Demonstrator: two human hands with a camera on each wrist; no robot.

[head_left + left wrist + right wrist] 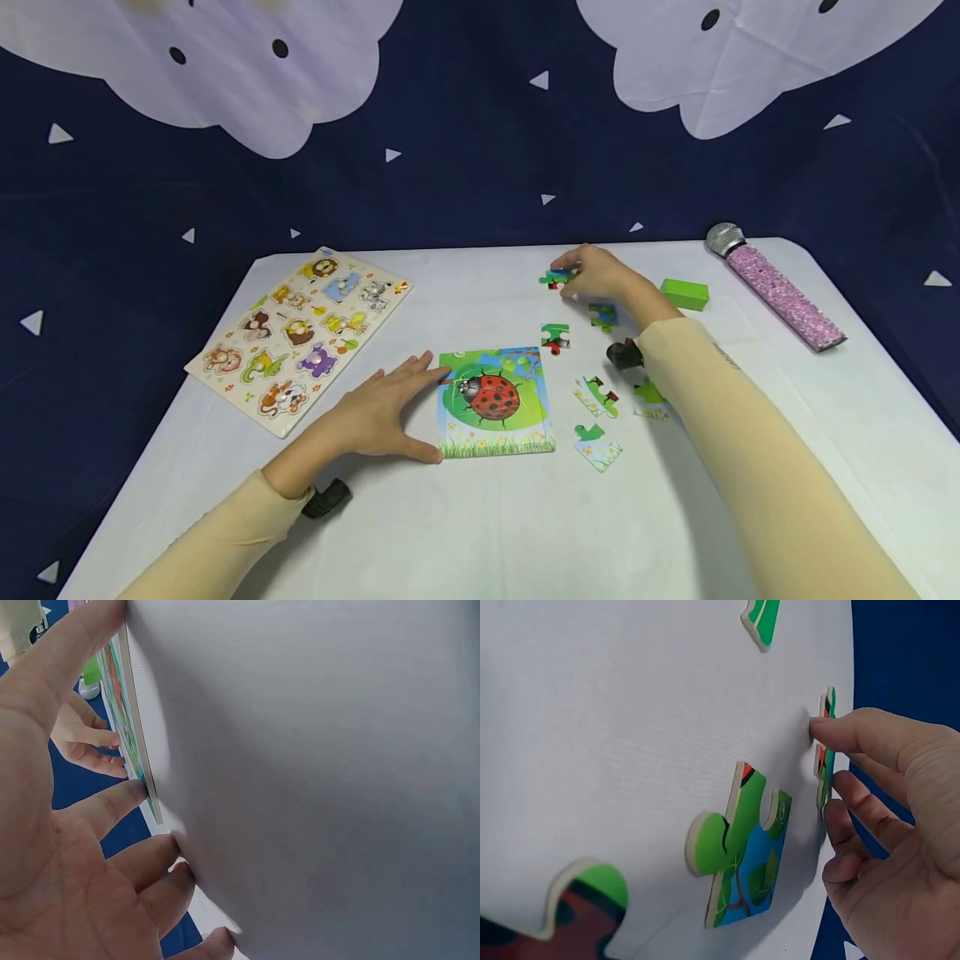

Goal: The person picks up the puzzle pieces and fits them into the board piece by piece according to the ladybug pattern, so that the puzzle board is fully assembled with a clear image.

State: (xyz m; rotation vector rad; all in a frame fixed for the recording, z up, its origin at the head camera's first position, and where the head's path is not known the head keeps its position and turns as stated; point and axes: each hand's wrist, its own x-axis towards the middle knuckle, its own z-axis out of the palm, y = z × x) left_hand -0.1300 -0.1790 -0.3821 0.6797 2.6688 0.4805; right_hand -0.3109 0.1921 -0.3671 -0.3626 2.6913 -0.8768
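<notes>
My left hand [378, 412] lies with spread fingers at the left side of a square ladybug puzzle board [532, 396]. Its index fingertip and thumb tip are right at the board's edge. At the far side of the table, my right hand [600, 273] pinches a green, blue and red jigsaw piece [551, 278] between thumb and fingers; in the right wrist view the thumb overlaps that piece [821, 761]. Closer in lie a blue-green piece [602, 315] and a green piece with red and black [555, 335].
More loose pieces lie right of the board, including a grassy corner piece [600, 450] and one partly behind the right sleeve [649, 396]. A green block [685, 294] and a pink glitter microphone [783, 292] lie at the right. An animal peg puzzle [247, 333] lies at the left.
</notes>
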